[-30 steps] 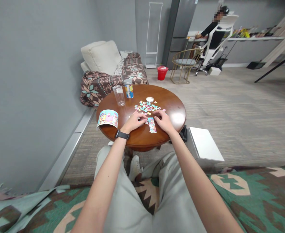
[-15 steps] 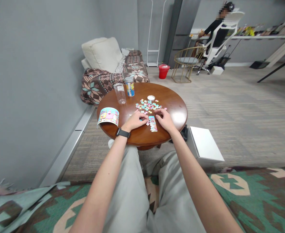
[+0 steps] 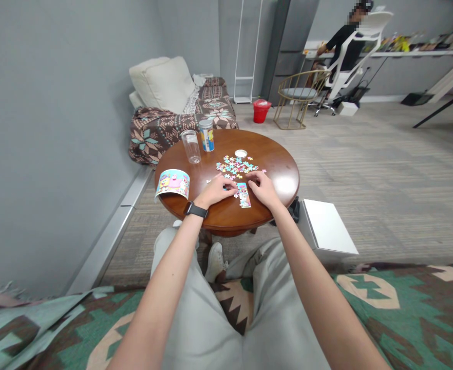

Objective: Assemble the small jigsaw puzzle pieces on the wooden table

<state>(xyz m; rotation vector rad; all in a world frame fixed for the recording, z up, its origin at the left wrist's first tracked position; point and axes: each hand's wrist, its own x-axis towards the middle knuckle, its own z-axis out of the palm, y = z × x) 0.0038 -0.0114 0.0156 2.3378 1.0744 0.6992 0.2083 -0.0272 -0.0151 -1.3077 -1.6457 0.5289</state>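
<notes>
On the round wooden table [image 3: 219,218] lies a joined strip of jigsaw puzzle [image 3: 244,196], with a few loose pieces at its left edge. My left hand [image 3: 218,191], a dark watch on its wrist, has its fingertips pinched together at the strip's upper left; whatever is between them is too small to make out. To the strip's upper right, my right hand [image 3: 262,186] is curved, thumb and fingers apart, with nothing visible in it. Beyond both hands spreads a heap of loose puzzle pieces [image 3: 236,165]. A curled picture sheet [image 3: 173,182] stands at the table's left.
Toward the back of the table stand a clear plastic cup [image 3: 191,148] and a printed can [image 3: 207,136], with a round lid [image 3: 241,153] near the pieces. A white box [image 3: 328,226] is on the floor at right. Farther off, a person [image 3: 344,46] sits at a counter.
My left leg has swung outward, and a white shoe now shows under the table. The view has shifted slightly; both hands stay almost in place by the puzzle strip.
</notes>
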